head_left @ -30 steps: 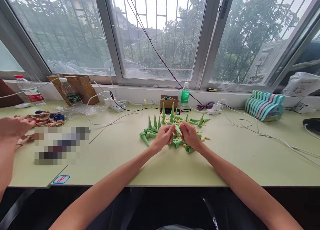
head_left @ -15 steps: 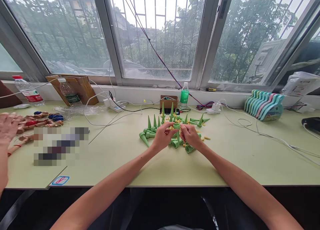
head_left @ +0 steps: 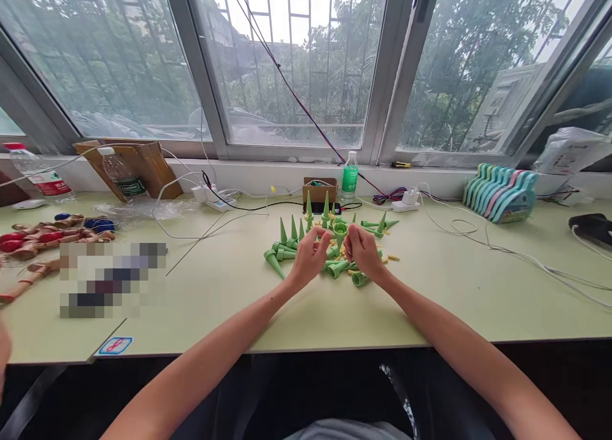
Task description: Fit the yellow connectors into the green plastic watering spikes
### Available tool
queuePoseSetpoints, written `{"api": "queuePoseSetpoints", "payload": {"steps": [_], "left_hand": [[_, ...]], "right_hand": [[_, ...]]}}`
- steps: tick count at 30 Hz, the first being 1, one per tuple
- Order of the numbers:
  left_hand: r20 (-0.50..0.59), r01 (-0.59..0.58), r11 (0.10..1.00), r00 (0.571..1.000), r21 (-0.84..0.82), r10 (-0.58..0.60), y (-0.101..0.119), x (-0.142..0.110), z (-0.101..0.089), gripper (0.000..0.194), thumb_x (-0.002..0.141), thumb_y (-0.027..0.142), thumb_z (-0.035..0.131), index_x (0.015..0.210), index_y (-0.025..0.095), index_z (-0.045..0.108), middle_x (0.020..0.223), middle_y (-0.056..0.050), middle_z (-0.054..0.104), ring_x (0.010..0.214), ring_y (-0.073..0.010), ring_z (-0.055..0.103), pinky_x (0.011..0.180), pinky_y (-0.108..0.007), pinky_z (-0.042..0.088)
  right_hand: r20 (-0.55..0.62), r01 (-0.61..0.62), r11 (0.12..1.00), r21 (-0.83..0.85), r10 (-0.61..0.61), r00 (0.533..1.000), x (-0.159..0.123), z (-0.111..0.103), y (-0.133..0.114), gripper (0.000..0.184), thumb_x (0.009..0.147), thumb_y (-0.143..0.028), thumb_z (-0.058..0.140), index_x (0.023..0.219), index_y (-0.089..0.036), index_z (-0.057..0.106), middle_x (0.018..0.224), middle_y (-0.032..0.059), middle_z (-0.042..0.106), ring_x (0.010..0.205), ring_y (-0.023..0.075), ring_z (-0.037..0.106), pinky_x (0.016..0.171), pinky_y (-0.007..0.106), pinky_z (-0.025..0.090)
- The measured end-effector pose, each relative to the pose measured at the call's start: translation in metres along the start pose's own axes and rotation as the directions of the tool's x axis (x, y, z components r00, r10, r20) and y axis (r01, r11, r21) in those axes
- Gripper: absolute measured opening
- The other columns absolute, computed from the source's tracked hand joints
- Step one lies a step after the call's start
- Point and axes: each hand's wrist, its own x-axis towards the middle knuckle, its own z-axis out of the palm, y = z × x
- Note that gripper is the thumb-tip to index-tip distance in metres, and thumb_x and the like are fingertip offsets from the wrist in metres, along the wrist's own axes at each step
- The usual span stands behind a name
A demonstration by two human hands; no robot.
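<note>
Between my two hands a hollow green plastic spike point(head_left: 340, 229) is held with its round open end turned up toward me. My right hand point(head_left: 365, 254) is closed, its fingertips against the spike's right side. Just left of the spike is my left hand point(head_left: 310, 256), fingers curled and thumb drawn in; whether it pinches anything is hidden. Around and beneath both hands lie several more green spikes point(head_left: 273, 261), some standing point up behind them. Small yellow pieces point(head_left: 393, 257) are scattered among these.
A small brown box point(head_left: 319, 190) and a green-labelled bottle point(head_left: 350, 175) stand behind the pile. White cables point(head_left: 516, 254) cross the table's right side, near teal and pink hangers point(head_left: 500, 194). Wooden pieces point(head_left: 33, 239) lie at left, with another person's arm point(head_left: 4, 351) at the edge.
My left fingers have drawn back slightly from the spike, and its open end has tipped further toward me. The other person's hand at left has moved mostly out of view.
</note>
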Motion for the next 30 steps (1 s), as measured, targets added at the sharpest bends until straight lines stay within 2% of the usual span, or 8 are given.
{"api": "queuePoseSetpoints", "payload": {"steps": [5,8,12,16,19,23,25,30], "left_hand": [[0.121,0.177,0.973,0.98,-0.15,-0.16,0.005,0.0,-0.001,0.066,0.088,0.069,0.037,0.059,0.013,0.056,0.048,-0.001,0.049,0.036,-0.0066,0.04,0.036,-0.021,0.023],[0.182,0.246,0.954,0.959,-0.171,-0.215,0.007,-0.001,-0.001,0.067,0.087,0.07,0.039,0.058,0.013,0.056,0.04,0.0,0.044,0.033,-0.0068,0.036,0.035,-0.021,0.021],[0.219,0.259,0.945,0.952,-0.2,-0.214,0.006,-0.004,-0.002,0.056,0.087,0.066,0.044,0.065,0.015,0.05,0.04,0.003,0.044,0.033,-0.0056,0.033,0.036,-0.019,0.021],[0.227,0.212,0.959,0.959,-0.19,-0.168,0.003,-0.006,-0.003,0.048,0.089,0.061,0.047,0.069,0.017,0.043,0.043,0.005,0.045,0.035,-0.0051,0.035,0.037,-0.017,0.022],[0.225,0.173,0.969,0.965,-0.175,-0.132,0.001,-0.007,-0.003,0.041,0.089,0.055,0.052,0.078,0.016,0.05,0.047,0.006,0.042,0.038,-0.0052,0.037,0.037,-0.017,0.026],[0.172,0.075,0.983,0.984,-0.165,-0.046,-0.004,-0.006,-0.001,0.034,0.084,0.046,0.064,0.094,0.014,0.058,0.082,-0.002,0.054,0.045,-0.0031,0.043,0.038,-0.017,0.032],[0.156,-0.002,0.993,0.987,-0.12,0.021,-0.007,-0.007,0.0,0.032,0.084,0.042,0.065,0.097,0.014,0.061,0.097,-0.006,0.054,0.049,-0.0019,0.044,0.039,-0.017,0.034],[0.132,-0.12,0.993,0.984,-0.002,0.119,-0.013,-0.008,0.002,0.026,0.089,0.036,0.059,0.106,0.017,0.065,0.104,-0.007,0.055,0.052,-0.0016,0.043,0.042,-0.015,0.037]], "right_hand": [[0.074,0.068,0.987,-0.143,-0.058,0.996,-0.002,0.0,0.001,0.05,0.095,-0.063,0.03,0.068,-0.022,0.035,0.056,-0.003,0.044,0.044,0.009,0.042,0.041,0.022,0.034],[0.122,0.088,0.977,-0.196,-0.065,0.99,-0.004,0.0,-0.002,0.05,0.096,-0.063,0.029,0.068,-0.022,0.034,0.056,-0.0024,0.046,0.047,0.0097,0.041,0.045,0.023,0.035],[0.133,0.098,0.975,-0.201,-0.071,0.988,-0.003,-0.002,-0.003,0.047,0.096,-0.062,0.029,0.071,-0.023,0.037,0.054,-0.0026,0.047,0.047,0.0109,0.041,0.048,0.024,0.035],[0.132,0.091,0.974,-0.208,-0.065,0.989,-0.003,-0.003,0.003,0.044,0.096,-0.062,0.029,0.076,-0.024,0.039,0.053,-0.0034,0.044,0.047,0.0122,0.041,0.048,0.025,0.035],[0.128,0.117,0.971,-0.209,-0.091,0.988,-0.003,-0.003,0.008,0.041,0.098,-0.056,0.029,0.073,-0.024,0.035,0.053,-0.0039,0.041,0.046,0.0122,0.038,0.048,0.026,0.033],[0.083,0.147,0.95,-0.275,-0.129,0.988,-0.001,-0.002,0.009,0.041,0.099,-0.05,0.03,0.068,-0.023,0.029,0.053,-0.0052,0.034,0.045,0.0112,0.034,0.048,0.026,0.03],[0.065,0.165,0.933,-0.319,-0.152,0.986,0.0,-0.002,0.008,0.043,0.1,-0.048,0.028,0.065,-0.023,0.03,0.051,-0.0053,0.033,0.046,0.0105,0.033,0.05,0.025,0.03],[0.011,0.208,0.901,-0.379,-0.221,0.975,0.0,0.0,0.008,0.047,0.1,-0.047,0.027,0.06,-0.021,0.028,0.048,-0.0055,0.028,0.045,0.0092,0.026,0.048,0.025,0.026]]}}
